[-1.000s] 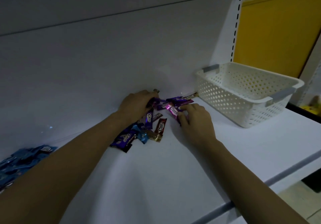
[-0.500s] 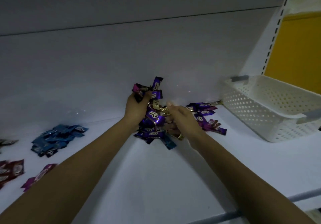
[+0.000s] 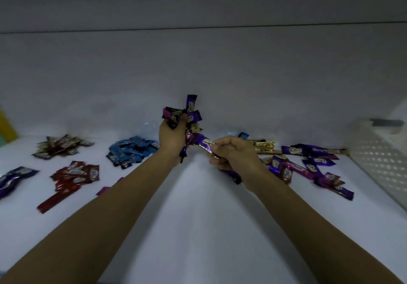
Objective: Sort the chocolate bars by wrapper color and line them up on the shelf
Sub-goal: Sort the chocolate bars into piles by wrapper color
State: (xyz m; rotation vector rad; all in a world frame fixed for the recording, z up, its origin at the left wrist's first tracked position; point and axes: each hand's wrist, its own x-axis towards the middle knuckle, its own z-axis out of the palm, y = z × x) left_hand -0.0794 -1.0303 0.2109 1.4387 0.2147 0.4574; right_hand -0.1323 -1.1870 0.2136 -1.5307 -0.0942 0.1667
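Chocolate bars (image 3: 189,114) in mostly purple wrappers are bunched in the left hand (image 3: 171,138), whose fingers curl round them above the white shelf (image 3: 198,217). The right hand (image 3: 235,153) pinches one purple bar (image 3: 203,143) just beside that bunch. On the shelf lie a blue pile (image 3: 132,151), a red pile (image 3: 76,174), a brown pile (image 3: 61,147) and loose purple bars (image 3: 308,164) near a white basket (image 3: 383,158).

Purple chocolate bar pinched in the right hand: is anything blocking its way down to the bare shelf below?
Nothing visible does. The shiny purple-wrapped chocolate bar in the right hand hangs over bare white shelf; sorted piles lie left, loose bars right.
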